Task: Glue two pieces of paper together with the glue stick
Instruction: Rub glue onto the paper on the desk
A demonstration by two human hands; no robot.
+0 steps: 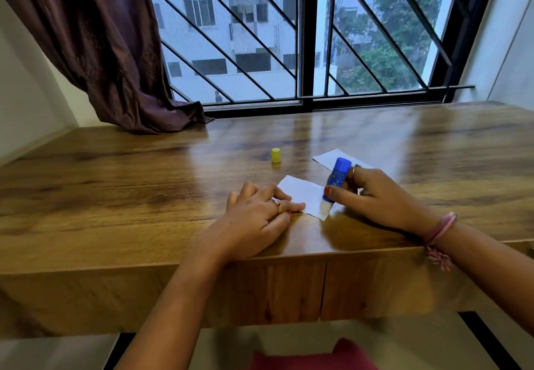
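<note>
Far left: brown-purple curtain (109, 52) hangs crumpled, hem resting on the back of the tabletop (115, 173), which is glossy wood grain with strong window glare. Left hand (257, 219) lies flat, palm down, fingers spread and gripping nothing; its fingertips press the left edge of the near paper piece (303, 196), pinning it to the tabletop. Ring on one finger of that hand. The near paper is white, thin, roughly rectangular, sits skewed to the tabletop edge, near corner pointing toward the person. Behind it, well apart from both hands, the yellow cap (276, 155) stands upright on the wood, small and ribbed, tapered. Right of the near paper: glue stick (335, 182), blue plastic barrel, tilted with base up and away, white glue end down and touching the paper's right edge. Right hand (378, 196) is closed around the barrel, thumb on the near side, fingers wrapped behind; ring on one finger, pink thread band with a tassel on the wrist. Second paper piece (329, 157), also white, lies flat just behind the glue stick and right hand, partly hidden by them. No containers on the tabletop. Behind: black-framed window (306, 37) with diagonal bars.
</note>
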